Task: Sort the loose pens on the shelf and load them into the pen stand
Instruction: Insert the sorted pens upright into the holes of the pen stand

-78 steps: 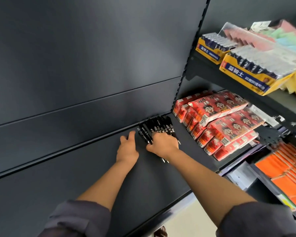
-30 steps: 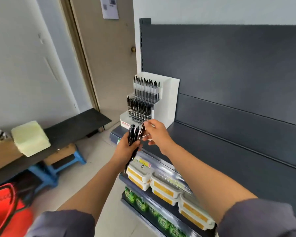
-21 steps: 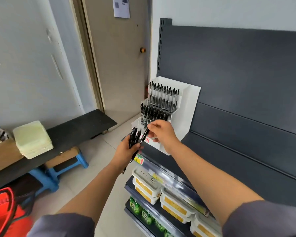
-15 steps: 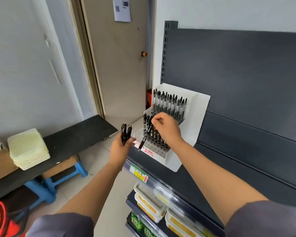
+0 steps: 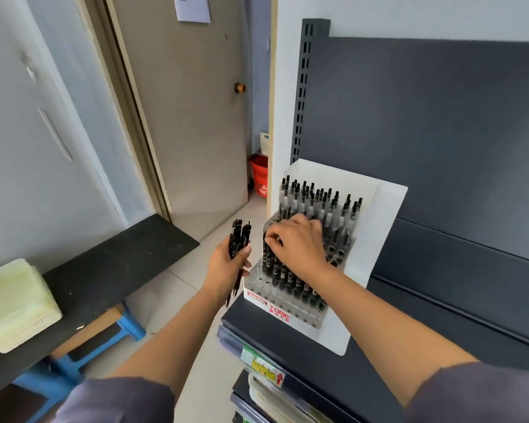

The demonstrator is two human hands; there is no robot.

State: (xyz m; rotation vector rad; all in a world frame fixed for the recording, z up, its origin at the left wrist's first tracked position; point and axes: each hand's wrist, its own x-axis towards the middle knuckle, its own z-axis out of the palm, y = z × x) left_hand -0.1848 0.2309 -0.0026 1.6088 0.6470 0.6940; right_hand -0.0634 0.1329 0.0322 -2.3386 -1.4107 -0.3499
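Black pens fill most of the white pen stand [image 5: 376,239], which sits at the left end of the dark shelf [image 5: 303,349] with its back against the shelf's rear panel. An upper row [image 5: 318,203] stands at the back of the stand and a lower row [image 5: 290,282] in front, above a red label [image 5: 280,312] on the stand's front edge.

My right hand [image 5: 298,244] reaches over the lower row with its fingers curled down. Thumb and fingertips pinch the top of one pen [image 5: 268,257] at that row's left end, upright among the others. A ring [image 5: 303,220] shows on this hand.

My left hand [image 5: 226,265] hovers just off the shelf's left edge, beside the stand. It is clamped round a bundle of pens [image 5: 238,242] held upright, their tips pointing down past my palm.

Beyond the shelf's end are a closed door [image 5: 196,132] and a red basket [image 5: 258,178] on the floor.
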